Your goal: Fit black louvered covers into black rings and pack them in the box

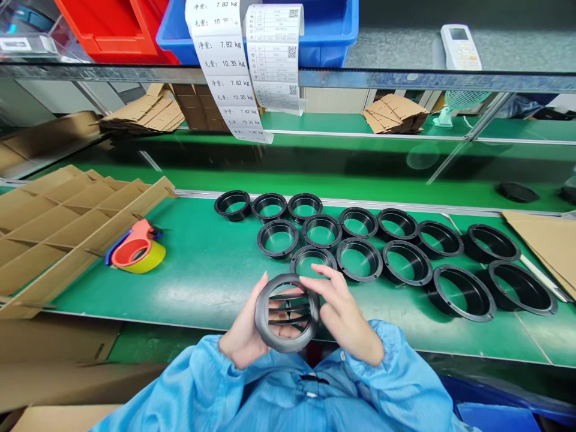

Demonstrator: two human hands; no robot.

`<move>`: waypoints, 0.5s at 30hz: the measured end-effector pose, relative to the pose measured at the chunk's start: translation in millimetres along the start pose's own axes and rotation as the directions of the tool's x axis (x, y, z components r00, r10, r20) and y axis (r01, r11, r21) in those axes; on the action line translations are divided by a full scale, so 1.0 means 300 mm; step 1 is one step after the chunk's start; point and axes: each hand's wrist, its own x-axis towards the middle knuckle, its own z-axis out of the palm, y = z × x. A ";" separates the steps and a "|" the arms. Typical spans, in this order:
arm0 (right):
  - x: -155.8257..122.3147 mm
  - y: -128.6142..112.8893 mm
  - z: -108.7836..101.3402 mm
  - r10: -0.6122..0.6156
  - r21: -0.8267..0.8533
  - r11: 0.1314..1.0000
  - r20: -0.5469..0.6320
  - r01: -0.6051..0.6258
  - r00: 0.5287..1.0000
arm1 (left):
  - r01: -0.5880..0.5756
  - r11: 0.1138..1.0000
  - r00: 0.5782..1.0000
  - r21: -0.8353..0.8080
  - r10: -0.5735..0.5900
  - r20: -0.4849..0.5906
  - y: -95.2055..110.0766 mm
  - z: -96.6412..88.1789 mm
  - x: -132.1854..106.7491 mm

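A round black air vent [288, 344] with a wide smooth rim and thin slats inside is held up in front of my body, just above the table's near edge. My left hand [245, 331] is wrapped round its left side, and fingers show through behind the slats. At the upper right of the rim, my right hand [348, 315] grips with bent fingers, one fingertip lying on the ring. Just beyond the vent lies a black flanged ring [294, 262], partly hidden by my fingers. Several similar rings [359, 260] stand in rough rows on the green table.
A tape dispenser [143, 255] with yellow tape lies left, beside a cardboard divider grid [85, 231]. Flat cardboard [546, 240] is at right. Overhead, a shelf edge [405, 78] carries blue [330, 36] and red bins [117, 30]; printed label strips [225, 66] hang down from it.
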 end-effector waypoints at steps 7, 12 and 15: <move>-0.006 -0.006 0.062 -0.148 -0.243 0.951 0.189 0.192 0.971 | 0.009 1.000 1.000 0.007 -0.009 0.020 -0.020 -0.035 0.011; 0.006 -0.016 0.043 0.003 -0.215 0.974 0.308 0.067 0.951 | 0.023 0.999 0.990 0.027 -0.027 0.135 -0.056 -0.010 0.029; 0.009 -0.026 0.025 -0.011 -0.244 0.964 0.356 0.105 0.934 | 0.006 0.992 0.980 0.127 -0.031 0.197 -0.056 0.006 0.025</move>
